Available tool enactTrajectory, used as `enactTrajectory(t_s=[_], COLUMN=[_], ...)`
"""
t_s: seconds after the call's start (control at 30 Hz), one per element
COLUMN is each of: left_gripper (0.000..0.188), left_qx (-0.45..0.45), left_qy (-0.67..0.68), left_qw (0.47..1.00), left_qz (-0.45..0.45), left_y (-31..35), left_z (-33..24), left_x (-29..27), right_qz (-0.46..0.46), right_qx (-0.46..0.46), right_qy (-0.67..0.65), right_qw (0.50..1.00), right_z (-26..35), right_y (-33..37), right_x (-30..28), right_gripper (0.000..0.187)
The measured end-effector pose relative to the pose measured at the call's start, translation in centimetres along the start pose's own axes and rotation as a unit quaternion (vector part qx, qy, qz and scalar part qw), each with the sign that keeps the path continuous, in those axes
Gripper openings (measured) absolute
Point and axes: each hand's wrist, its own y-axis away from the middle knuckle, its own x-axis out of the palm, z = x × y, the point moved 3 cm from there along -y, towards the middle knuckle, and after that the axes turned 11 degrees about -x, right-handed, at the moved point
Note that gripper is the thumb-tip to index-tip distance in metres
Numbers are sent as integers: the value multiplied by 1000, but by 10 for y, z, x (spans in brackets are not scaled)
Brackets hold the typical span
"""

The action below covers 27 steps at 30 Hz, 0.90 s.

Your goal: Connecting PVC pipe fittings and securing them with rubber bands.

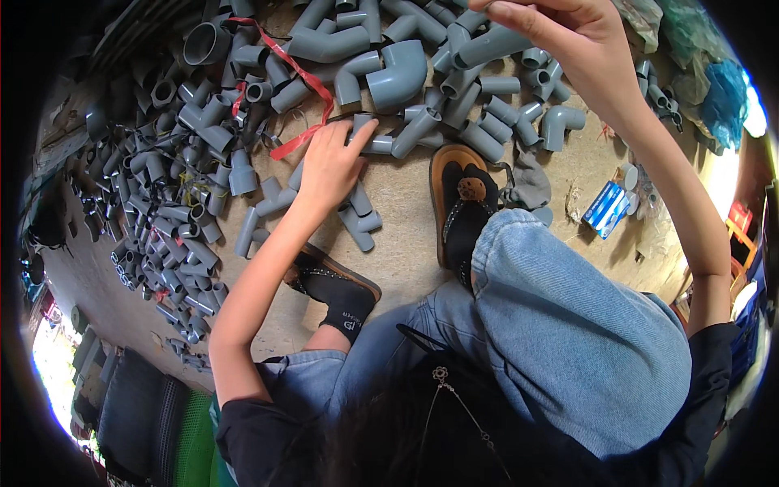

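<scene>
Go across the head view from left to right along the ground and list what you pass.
Heap of small grey pipe fittings → red strap → left hand on the fittings → large grey elbow → sandalled foot → right hand holding a grey pipe fitting → blue and white box → blue-green plastic bags.

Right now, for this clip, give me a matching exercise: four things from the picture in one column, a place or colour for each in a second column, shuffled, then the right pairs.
Things:
1. left hand
2. right hand
3. red strap
4. blue box

Places or colours:
A. lies on the ground to the right of the sandal
B. raised near the top edge, gripping a grey pipe piece
C. winds across the pile of grey fittings
D. reaches down onto fittings on the ground

Pairs: 1-D, 2-B, 3-C, 4-A
</scene>
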Motion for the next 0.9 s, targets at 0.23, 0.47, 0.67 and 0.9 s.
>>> enactTrajectory(t_s=[0.23, 0.47, 0.67, 0.9], left_gripper=[43, 37, 35, 24], left_qx=[-108, -133, -153, -182], left_qy=[315, 510, 535, 377], left_qw=[942, 850, 830, 904], left_qz=[-31, -21, -19, 92], left_y=[7, 9, 11, -11], left_z=[14, 11, 15, 35], left_x=[-18, -35, -42, -61], right_qz=[2, 23, 93, 77], right_qx=[93, 7, -53, 68], right_qy=[-19, -6, 140, 40], right_qw=[995, 1000, 984, 994], right_z=[12, 8, 14, 12], right_y=[1, 3, 0, 3], right_x=[2, 1, 4, 9], right_gripper=[12, 11, 5, 4])
